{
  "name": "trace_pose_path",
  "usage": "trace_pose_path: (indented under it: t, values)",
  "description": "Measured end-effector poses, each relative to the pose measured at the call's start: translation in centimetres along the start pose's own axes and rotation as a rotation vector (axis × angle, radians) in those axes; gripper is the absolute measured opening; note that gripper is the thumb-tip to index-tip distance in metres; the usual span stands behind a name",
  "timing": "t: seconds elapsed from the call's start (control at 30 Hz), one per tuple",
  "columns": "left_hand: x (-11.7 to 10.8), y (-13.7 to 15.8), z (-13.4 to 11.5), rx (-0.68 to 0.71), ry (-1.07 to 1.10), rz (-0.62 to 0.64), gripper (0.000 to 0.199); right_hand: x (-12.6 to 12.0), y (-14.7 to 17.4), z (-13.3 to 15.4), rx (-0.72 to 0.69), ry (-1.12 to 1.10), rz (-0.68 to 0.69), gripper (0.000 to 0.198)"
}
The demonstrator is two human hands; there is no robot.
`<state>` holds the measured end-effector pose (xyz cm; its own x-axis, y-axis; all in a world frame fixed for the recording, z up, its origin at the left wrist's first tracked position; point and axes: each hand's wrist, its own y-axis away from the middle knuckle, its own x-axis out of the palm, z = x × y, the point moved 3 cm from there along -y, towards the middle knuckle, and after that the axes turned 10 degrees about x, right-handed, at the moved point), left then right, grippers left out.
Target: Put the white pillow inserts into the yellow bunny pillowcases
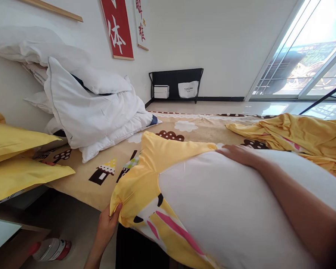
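Note:
A white pillow (212, 201) lies partly inside a yellow pillowcase (154, 153) printed with a cartoon face and pink stripes. My left hand (108, 220) is closed on the case's near-left corner, thumb on top of the cloth. On the pillow's far side rests my right hand (238, 154), its fingertips at the edge of the case's opening, where the cloth tapers to a point. Those fingers are partly hidden, but they appear to pinch that edge. The pillow's right part is bare and passes under my right forearm.
White pillows (98, 108) are piled at the left wall. Yellow filled pillows (25, 175) are stacked at the far left. Crumpled yellow cloth (291, 134) lies at right on the patterned bed cover (84, 190). A plastic bottle (52, 249) is at lower left. A black rack (172, 80) stands behind.

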<state>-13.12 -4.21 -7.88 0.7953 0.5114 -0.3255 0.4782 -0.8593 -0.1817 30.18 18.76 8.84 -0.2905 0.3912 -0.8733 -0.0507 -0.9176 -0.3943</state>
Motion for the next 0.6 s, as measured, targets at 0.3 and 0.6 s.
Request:
trace_pose_path:
  t: [0.3, 0.6]
  values:
    - [-0.4, -0.4, -11.3, 0.524, -0.139, -0.383, 0.039, -4.6, 4.6, 0.3, -0.133, 0.326, -0.025, 0.047]
    - [17.1, -1.8, -27.2, 1.329, -0.685, 0.336, 0.055, -8.4, 9.5, 2.0, -0.231, 0.331, -0.373, 0.037]
